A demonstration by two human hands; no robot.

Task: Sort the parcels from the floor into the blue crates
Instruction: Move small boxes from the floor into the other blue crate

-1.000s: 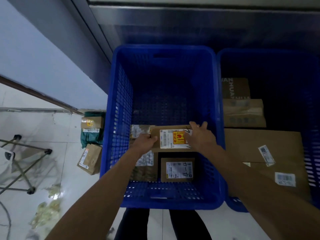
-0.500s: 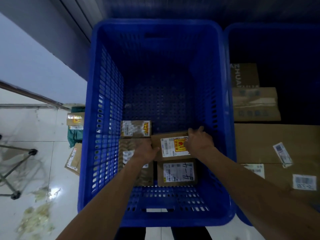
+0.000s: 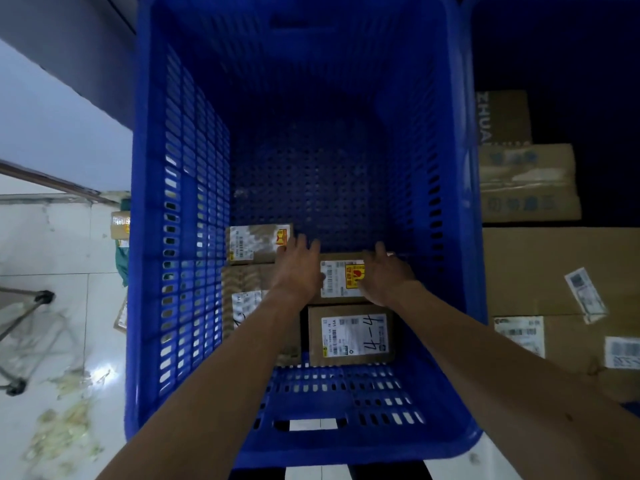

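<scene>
On my feed the floor parcels at the left edge are mostly hidden behind the crate, which fills more of the frame than half a second ago. Low in the centre, the left hand, curled at the parcel's edge before, now lies with straight, spread fingers over the left end of the parcel, which sits flat on the crate floor just above the 4-4 box. My left forearm covers part of another box. The right hand covers the parcel's right end, and I cannot tell whether it grips. At the right, the second crate is dark and cut off, and its cartons are only partly readable.
</scene>
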